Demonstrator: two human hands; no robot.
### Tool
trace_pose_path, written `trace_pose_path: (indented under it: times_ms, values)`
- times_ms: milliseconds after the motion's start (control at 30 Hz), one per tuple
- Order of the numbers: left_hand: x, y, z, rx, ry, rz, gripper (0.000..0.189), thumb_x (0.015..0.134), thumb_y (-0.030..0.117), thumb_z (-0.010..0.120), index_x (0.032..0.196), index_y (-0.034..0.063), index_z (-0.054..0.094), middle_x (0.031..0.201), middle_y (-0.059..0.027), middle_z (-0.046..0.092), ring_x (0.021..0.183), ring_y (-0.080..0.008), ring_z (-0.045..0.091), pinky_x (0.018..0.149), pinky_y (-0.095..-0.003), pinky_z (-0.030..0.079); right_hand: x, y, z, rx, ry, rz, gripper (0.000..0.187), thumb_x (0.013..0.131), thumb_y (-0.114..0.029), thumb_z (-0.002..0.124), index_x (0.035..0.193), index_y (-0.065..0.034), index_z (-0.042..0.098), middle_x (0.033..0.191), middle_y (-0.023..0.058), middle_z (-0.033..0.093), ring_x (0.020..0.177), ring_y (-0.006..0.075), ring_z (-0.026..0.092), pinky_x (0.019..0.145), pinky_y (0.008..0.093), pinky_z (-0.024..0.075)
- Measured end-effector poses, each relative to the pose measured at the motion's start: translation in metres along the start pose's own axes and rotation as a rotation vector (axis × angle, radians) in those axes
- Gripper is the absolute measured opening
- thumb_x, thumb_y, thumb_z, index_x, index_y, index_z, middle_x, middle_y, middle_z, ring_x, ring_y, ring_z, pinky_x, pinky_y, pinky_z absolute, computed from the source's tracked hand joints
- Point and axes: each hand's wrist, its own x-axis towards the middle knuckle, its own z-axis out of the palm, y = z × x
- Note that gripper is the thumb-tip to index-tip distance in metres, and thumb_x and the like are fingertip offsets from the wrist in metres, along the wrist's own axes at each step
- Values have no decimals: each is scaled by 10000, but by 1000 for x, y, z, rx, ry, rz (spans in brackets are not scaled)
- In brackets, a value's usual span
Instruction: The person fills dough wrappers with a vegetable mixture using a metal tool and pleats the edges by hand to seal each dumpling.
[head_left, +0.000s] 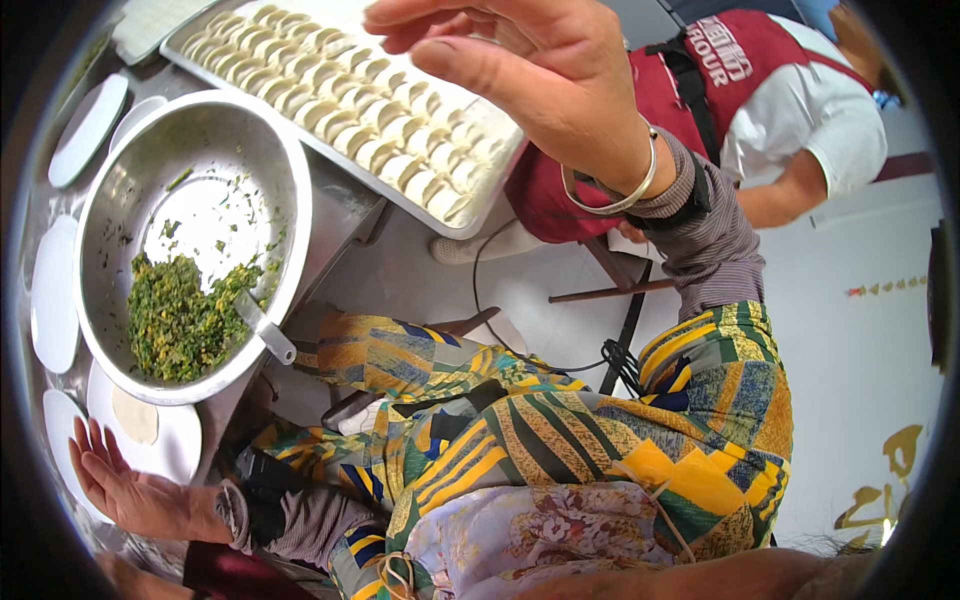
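My right hand (517, 67) is raised at the top, wearing a silver-coloured bangle. Its thumb and fingers are apart and hold nothing. Below and beyond it lies a metal tray (480, 217) with rows of folded dumplings (360, 112). At the lower left, my left hand (135, 495) is empty, fingers spread, beside a white plate (176, 442) bearing a flat dough wrapper (135, 414). A large steel bowl (300, 202) holds chopped green and yellow filling (180, 322). A metal utensil (264, 328) rests in it, its handle over the rim.
More white plates (54, 292) line the metal table's (330, 217) far side. A co-worker in a dark red apron (712, 82) is beside the tray; another person's arm (135, 577) shows at the bottom left. A black cable (480, 300) and wooden chair parts (611, 262) are near the floor.
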Motion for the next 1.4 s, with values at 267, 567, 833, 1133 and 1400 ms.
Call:
trace_pose_path:
  times_ms: [267,567,833,1133,1400]
  values:
    - [50,-101,-63,540,-126,-57,411,808,122,620,1193,27,513,1190,-134,494,1024,-225,493,847,-309,420,-58,-13,17,-70,-353,134,218,754,-31,619,970,-55,627,872,98,629,754,232,605,665,307,475]
    - [25,-58,-41,1062,-222,150,387,709,104,628,1093,82,585,1067,-73,585,979,-272,497,895,-350,371,-99,-12,55,55,-506,320,222,732,16,612,953,-13,607,896,122,615,814,262,593,715,320,475]
    - [28,-62,-43,1150,-230,202,304,693,132,641,993,87,621,947,-76,593,901,-251,515,843,-359,387,-83,-1,55,56,-459,273,219,733,23,607,950,-10,614,903,118,623,824,255,601,724,315,474]
    - [33,-76,-44,737,-176,-20,155,781,75,563,907,-13,578,836,-74,578,739,-150,523,692,-260,425,-53,-4,125,-42,-306,-123,375,659,-80,710,1015,-66,597,1008,86,572,880,253,544,747,348,430]
    - [33,-61,-41,1030,-271,72,135,784,104,558,852,-13,568,812,-117,571,710,-214,532,682,-315,425,-39,-9,158,-95,-427,-349,254,655,-177,690,884,-106,605,777,23,502,707,205,482,670,338,398]
